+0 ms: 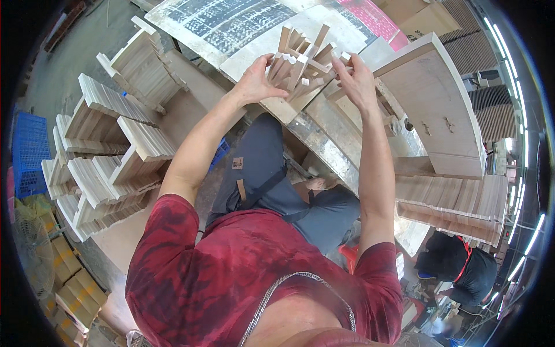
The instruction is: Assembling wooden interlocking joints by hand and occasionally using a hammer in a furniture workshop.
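bench: pale, worn | on it: loose wooden pieces, white board

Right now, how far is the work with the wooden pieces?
Done: neat stacks of wooden pieces stand at the person's left and more at the right. In hand: left hand and right hand gather a loose bundle of pieces. Left: this bundle is not yet stacked.

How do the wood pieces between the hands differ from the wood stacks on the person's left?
The wood pieces stand jumbled, tilted at different angles; the wood stacks lie in neat, ordered layers. The pieces form one small cluster on the workbench, touched by the left hand and right hand; the stacks are many, larger and untouched. Both are pale, unfinished wood.
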The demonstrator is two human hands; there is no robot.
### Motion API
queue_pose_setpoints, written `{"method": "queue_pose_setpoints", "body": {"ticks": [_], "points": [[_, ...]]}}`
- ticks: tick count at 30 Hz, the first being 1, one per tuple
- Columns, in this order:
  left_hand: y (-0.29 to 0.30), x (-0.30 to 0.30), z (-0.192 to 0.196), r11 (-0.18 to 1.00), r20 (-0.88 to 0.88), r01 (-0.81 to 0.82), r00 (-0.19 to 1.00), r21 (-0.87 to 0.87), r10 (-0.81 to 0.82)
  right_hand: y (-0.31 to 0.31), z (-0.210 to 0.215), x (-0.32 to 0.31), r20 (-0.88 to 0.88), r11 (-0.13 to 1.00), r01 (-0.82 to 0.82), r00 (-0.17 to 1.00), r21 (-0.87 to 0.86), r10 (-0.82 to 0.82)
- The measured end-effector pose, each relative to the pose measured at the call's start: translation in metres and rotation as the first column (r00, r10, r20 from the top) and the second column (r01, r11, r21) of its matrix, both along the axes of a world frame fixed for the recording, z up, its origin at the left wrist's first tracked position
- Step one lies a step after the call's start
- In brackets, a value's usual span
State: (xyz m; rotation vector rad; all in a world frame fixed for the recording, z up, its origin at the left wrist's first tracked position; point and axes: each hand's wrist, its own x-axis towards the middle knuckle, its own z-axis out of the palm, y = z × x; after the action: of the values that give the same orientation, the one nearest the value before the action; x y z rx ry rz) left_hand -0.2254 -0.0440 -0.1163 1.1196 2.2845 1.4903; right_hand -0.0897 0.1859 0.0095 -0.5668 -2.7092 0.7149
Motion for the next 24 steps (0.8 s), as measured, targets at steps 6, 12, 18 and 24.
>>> {"method": "queue_pose_setpoints", "body": {"ticks": [6,12,18,24], "points": [[0.013,0.023,0.018,0.995,-0.025,-0.095,0.995,0.020,0.096,-0.002,-0.017,-0.002,-0.126,0.997,-0.009,0.992,-0.077,-0.001],[0.010,0.016,0.015,0.989,-0.074,-0.141,0.988,-0.049,0.137,-0.018,0.000,0.004,-0.192,0.997,-0.019,0.981,-0.071,0.005],[0.009,0.019,0.020,0.992,-0.190,-0.121,0.974,0.038,0.126,-0.003,-0.007,0.009,-0.107,0.994,-0.060,0.992,0.094,0.070],[0.014,0.018,0.009,0.989,-0.130,-0.139,0.981,0.042,0.143,-0.010,0.001,0.008,-0.089,0.998,-0.050,0.995,0.049,0.054]]}}
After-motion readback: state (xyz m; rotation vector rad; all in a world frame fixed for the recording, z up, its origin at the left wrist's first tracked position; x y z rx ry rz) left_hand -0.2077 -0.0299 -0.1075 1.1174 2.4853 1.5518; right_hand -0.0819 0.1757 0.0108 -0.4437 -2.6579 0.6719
